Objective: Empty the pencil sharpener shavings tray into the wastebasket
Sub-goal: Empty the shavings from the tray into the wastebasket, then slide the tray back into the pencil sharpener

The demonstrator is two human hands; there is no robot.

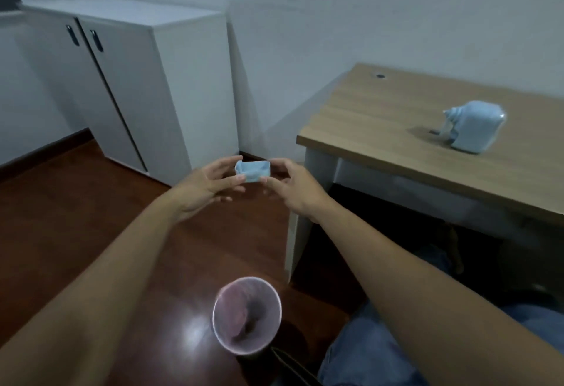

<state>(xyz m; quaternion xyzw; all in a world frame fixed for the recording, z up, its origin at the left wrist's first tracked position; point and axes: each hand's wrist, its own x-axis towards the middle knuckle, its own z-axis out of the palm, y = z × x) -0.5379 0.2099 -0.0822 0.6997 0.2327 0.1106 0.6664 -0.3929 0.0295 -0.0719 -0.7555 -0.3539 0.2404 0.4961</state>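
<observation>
A small light-blue shavings tray [254, 171] is held in the air between both hands, its open side up. My left hand [210, 184] pinches its left end and my right hand [293, 188] pinches its right end. Both arms are stretched out over the floor, left of the desk. The pink mesh wastebasket [247, 314] stands on the wooden floor below and nearer to me than the tray, with dark shavings inside. The light-blue pencil sharpener [474, 126] sits on the desk at the right, away from both hands.
A wooden desk [396, 129] stands at the right, its near left corner close to my right hand. A white cabinet [137, 86] with two doors stands against the wall at the left. My legs in blue jeans [381, 349] are at the lower right.
</observation>
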